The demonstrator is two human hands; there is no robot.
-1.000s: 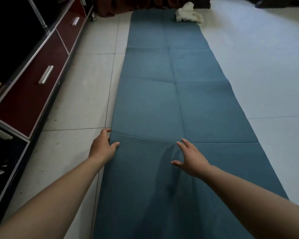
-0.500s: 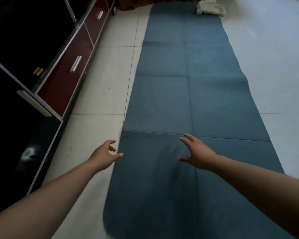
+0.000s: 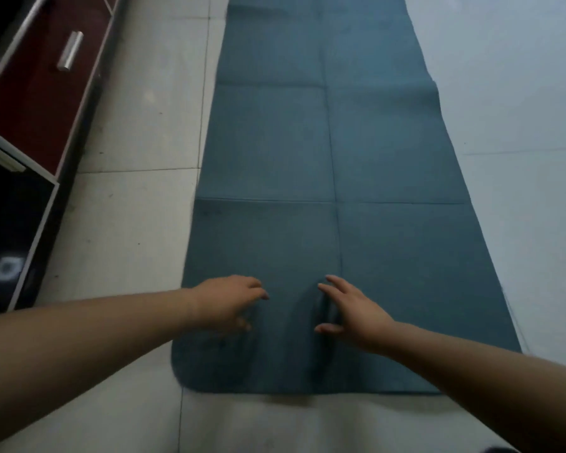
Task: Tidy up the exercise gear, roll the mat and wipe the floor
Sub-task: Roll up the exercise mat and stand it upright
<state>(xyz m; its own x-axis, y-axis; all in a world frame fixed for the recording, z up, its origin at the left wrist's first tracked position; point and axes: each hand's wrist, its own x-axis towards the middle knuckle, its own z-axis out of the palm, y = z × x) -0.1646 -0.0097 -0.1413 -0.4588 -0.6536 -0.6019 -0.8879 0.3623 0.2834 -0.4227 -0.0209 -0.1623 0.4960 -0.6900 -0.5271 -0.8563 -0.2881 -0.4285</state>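
The tiled floor [image 3: 138,223] is covered lengthwise by the mat [image 3: 334,158], laid flat and unrolled, and over its near end the left hand [image 3: 229,304] and right hand [image 3: 353,308] are held with fingers loosely spread, nothing gripped.

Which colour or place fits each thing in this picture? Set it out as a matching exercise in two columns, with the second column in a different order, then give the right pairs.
Things
1. mat
2. drawer front
3. handle
4. left hand

Descriptions
A. silver, bar-shaped
B. dark red
C. blue-green, spread flat on the tiled floor
D. over the mat's near end, left of its centre crease

Pairs: 1-C, 2-B, 3-A, 4-D
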